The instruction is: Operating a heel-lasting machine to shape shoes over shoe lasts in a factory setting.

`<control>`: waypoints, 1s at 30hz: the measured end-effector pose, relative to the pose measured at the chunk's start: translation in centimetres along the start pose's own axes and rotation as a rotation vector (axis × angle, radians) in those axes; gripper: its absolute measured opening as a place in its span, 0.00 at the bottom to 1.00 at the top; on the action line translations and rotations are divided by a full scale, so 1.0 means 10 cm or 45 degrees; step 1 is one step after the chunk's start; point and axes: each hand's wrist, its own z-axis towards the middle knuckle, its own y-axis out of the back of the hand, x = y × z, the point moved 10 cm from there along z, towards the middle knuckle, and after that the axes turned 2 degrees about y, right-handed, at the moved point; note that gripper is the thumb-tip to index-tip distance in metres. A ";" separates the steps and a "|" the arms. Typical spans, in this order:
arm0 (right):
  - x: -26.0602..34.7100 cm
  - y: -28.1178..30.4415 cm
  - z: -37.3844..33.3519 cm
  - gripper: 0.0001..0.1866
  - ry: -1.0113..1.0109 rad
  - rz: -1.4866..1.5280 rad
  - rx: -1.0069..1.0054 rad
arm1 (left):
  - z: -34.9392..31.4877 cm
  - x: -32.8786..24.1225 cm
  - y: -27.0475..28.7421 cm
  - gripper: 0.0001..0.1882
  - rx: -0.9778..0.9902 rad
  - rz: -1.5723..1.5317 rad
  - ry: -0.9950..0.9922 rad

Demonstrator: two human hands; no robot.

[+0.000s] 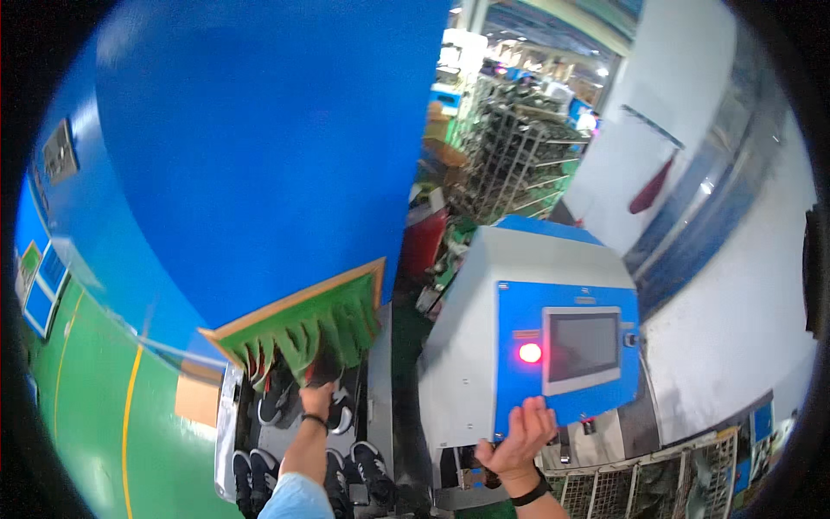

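Observation:
My left hand [316,400] reaches to the green strip curtain [298,333] hanging across the opening of a big blue machine. Its fingers look closed, and a dark shape shows just above them under the strips; I cannot make out what it is. Close beside that hand, black shoes with white stripes and white soles [343,413] lie on the grey conveyor. More such shoes [372,471] stand nearer, on both sides of my forearm. My right hand [526,430] is open, with its fingers laid on the lower edge of the blue control panel [519,389].
A grey screen [584,346] and a glowing red light [530,353] sit on the panel. The blue machine wall [285,147] fills the upper left. Wire racks [640,484] stand at lower right, another loaded rack [519,156] behind. Green floor with yellow lines [130,415] lies left.

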 end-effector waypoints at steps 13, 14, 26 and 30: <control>0.58 0.25 -0.83 0.66 -0.615 2.125 0.287 | -3.52 -0.96 0.22 0.31 1.193 -0.207 0.079; 0.68 0.26 -0.93 0.72 -0.681 2.290 0.325 | -3.88 -0.89 0.08 0.34 1.404 -0.129 0.100; -0.73 1.35 -1.38 0.65 -0.541 1.474 0.069 | -5.32 -1.09 -1.00 0.14 0.488 0.767 -0.977; -1.05 0.84 -2.06 0.56 -0.939 1.941 0.565 | -5.79 -0.52 -1.28 0.14 0.895 0.998 -1.032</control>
